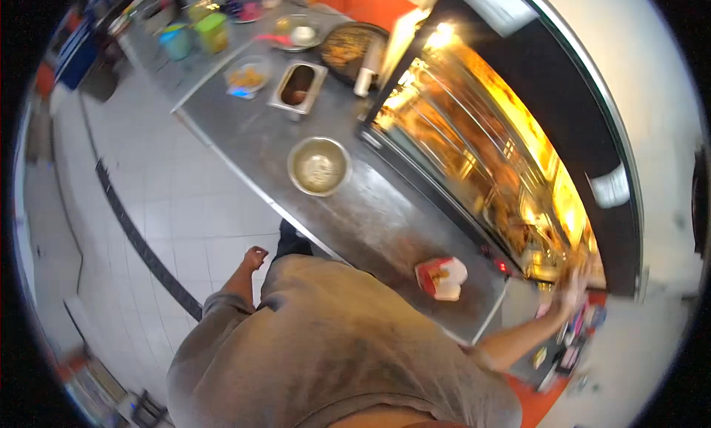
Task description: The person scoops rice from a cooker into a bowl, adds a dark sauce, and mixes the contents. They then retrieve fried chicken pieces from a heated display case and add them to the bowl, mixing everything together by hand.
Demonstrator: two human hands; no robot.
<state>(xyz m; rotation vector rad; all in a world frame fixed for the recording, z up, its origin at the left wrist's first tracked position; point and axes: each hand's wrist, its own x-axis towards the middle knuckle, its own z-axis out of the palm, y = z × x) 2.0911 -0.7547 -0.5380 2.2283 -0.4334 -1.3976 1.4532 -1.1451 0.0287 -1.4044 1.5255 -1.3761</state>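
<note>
My left hand [256,257] hangs by my side over the tiled floor, its fingers loosely curled; nothing shows in it. Stretched out to the right, my right hand [575,292] is at the near end of a lit glass-fronted rotisserie oven [466,150]. Motion blur hides its fingers and whether they grip anything. Browned meat seems to hang on metal spits behind the glass. A red and white food carton [442,278], its lid up, stands on the steel counter [377,206] before me. Further along is a round metal bowl [319,166] with something pale at its bottom.
Near the counter's far end are a rectangular steel pan [298,87] of dark sauce, a plastic tub of yellowish food [246,78] and a black pan of food [350,50]. Lidded containers [212,32] stand beyond. Small items [569,358] crowd a surface beyond my right forearm.
</note>
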